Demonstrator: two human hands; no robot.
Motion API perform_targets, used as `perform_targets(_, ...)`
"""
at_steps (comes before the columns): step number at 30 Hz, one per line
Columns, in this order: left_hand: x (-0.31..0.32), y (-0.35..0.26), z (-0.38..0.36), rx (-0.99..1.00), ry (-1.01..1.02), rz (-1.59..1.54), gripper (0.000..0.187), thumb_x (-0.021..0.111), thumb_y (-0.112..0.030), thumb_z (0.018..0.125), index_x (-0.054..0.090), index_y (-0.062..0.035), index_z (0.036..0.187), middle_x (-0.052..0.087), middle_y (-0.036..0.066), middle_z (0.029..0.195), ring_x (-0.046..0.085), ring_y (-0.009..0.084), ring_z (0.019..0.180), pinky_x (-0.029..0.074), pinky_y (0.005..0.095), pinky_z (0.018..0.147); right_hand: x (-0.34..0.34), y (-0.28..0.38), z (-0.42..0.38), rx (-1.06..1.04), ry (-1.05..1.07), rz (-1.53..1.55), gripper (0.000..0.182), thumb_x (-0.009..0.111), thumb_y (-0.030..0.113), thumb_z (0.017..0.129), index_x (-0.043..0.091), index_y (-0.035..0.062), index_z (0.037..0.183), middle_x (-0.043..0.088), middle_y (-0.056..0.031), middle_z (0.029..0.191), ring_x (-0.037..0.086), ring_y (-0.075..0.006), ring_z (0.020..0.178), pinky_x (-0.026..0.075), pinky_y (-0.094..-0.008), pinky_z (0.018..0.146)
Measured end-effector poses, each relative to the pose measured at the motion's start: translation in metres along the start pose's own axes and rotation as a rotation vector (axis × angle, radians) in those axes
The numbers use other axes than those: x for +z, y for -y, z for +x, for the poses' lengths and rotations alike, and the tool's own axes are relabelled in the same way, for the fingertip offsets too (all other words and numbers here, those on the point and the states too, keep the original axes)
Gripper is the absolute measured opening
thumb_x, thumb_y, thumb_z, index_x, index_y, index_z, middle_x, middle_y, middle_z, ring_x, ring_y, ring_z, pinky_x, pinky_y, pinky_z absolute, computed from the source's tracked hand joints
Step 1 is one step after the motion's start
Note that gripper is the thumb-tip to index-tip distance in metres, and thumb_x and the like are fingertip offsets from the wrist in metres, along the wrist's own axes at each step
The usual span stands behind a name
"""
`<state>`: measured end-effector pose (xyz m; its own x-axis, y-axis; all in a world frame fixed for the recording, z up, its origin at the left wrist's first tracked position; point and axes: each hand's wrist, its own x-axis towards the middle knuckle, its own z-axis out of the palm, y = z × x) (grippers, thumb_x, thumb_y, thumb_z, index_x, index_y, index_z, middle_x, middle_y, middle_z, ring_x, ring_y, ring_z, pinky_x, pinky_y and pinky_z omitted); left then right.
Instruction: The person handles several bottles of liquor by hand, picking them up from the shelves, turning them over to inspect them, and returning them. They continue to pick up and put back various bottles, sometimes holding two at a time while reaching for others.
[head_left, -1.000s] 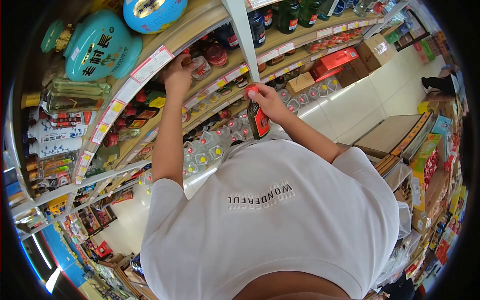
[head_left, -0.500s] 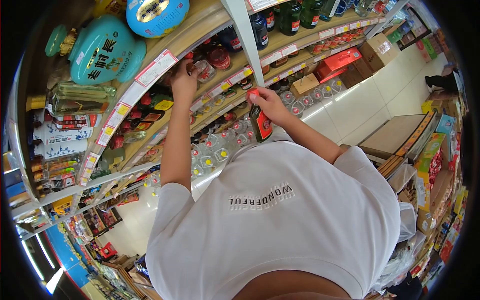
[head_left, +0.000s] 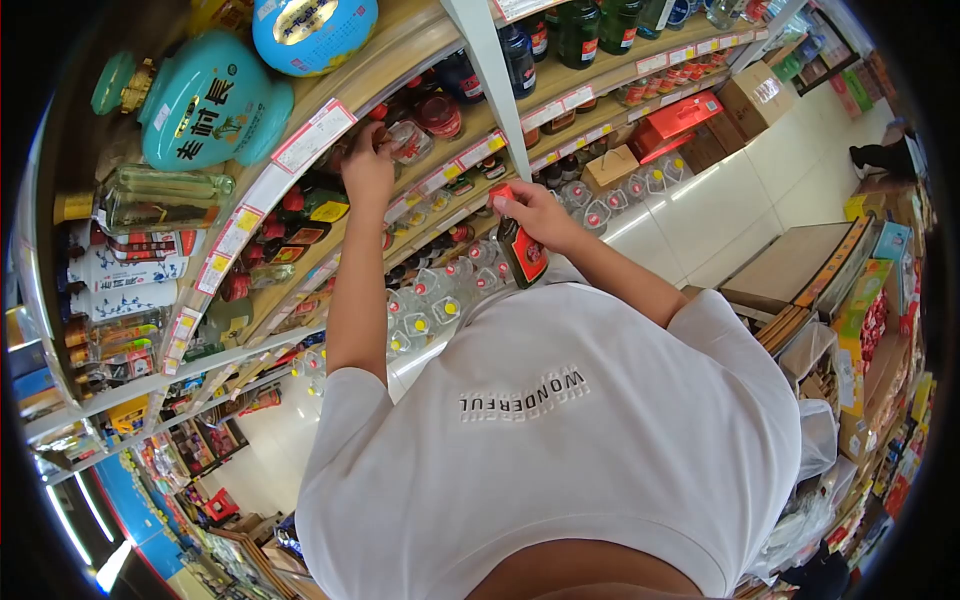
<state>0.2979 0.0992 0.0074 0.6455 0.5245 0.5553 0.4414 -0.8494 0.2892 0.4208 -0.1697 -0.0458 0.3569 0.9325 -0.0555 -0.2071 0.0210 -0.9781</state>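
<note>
My right hand (head_left: 535,215) is closed around the red-capped neck of a dark bottle (head_left: 526,256) with a red and black label. The bottle hangs tilted in front of my shirt. My left hand (head_left: 368,165) reaches into a middle shelf, its fingers curled among the bottles; what they grip is hidden. Just right of those fingers stands a clear glass jar (head_left: 408,142), with a dark red jar (head_left: 439,117) beyond it. Left of my left wrist, several dark bottles with yellow labels (head_left: 328,207) lie in view on the same shelf.
A shelf upright (head_left: 497,85) stands between the two shelf sections. Above my left arm sit a large turquoise bottle (head_left: 205,105) and a blue rounded container (head_left: 315,35). Large clear jugs (head_left: 425,300) stand low by the floor. Cardboard boxes (head_left: 755,100) are at the far right end.
The bottle in my right hand has turned slightly, its label now facing me more. My left hand stays at the shelf with only a small shift.
</note>
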Motion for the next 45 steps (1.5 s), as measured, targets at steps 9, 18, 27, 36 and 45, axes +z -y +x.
perform_targets(9,0.004,0.001,0.001,-0.033,-0.015,-0.028,0.034,0.077,-0.013,0.077,0.068,-0.0109,0.11,0.073,0.013,0.095,0.068,0.0341,0.086,0.051,0.0436,0.082,-0.001,-0.002,-0.004,0.0,0.007,0.027,0.027,0.063,0.025,0.098,0.066,0.0011,0.111,0.067,-0.0001,0.095,0.058,-0.0061,0.086,0.047,-0.0244,0.08)
perform_targets(18,0.001,-0.008,0.003,-0.101,0.067,-0.081,0.039,0.076,-0.009,0.078,0.063,-0.0078,0.116,0.069,0.016,0.106,0.066,0.0344,0.096,0.052,0.0435,0.084,0.002,0.009,0.003,-0.04,0.017,-0.016,0.025,0.063,0.026,0.098,0.065,0.0014,0.102,0.064,0.0015,0.088,0.053,-0.0045,0.079,0.044,-0.0236,0.073)
perform_targets(27,-0.005,-0.021,-0.007,-0.091,0.05,0.035,0.044,0.073,-0.017,0.084,0.06,-0.0057,0.124,0.061,0.021,0.12,0.058,0.0407,0.11,0.048,0.0481,0.093,0.007,-0.001,0.005,0.021,0.016,-0.008,0.027,0.063,0.029,0.098,0.064,0.0026,0.103,0.061,0.0028,0.085,0.05,-0.0041,0.077,0.043,-0.0232,0.07)
perform_targets(36,-0.034,-0.08,-0.075,-0.467,0.004,-0.509,0.032,0.066,-0.021,0.095,0.057,-0.0034,0.119,0.062,0.007,0.106,0.059,0.0217,0.092,0.047,0.0353,0.085,0.018,0.024,0.004,0.135,-0.079,0.151,0.021,0.065,0.025,0.097,0.063,0.0038,0.101,0.059,0.0032,0.089,0.049,-0.0052,0.082,0.042,-0.0224,0.075)
perform_targets(45,-0.025,-0.127,-0.149,-1.118,0.546,-1.871,0.07,0.028,-0.061,0.102,0.047,-0.0036,0.138,0.057,0.017,0.135,0.061,0.0346,0.118,0.05,0.0526,0.1,0.046,0.046,0.025,0.05,-0.138,-0.201,0.03,0.075,0.028,0.09,0.063,0.0007,0.093,0.06,0.0009,0.078,0.05,-0.0063,0.07,0.043,-0.0258,0.063)
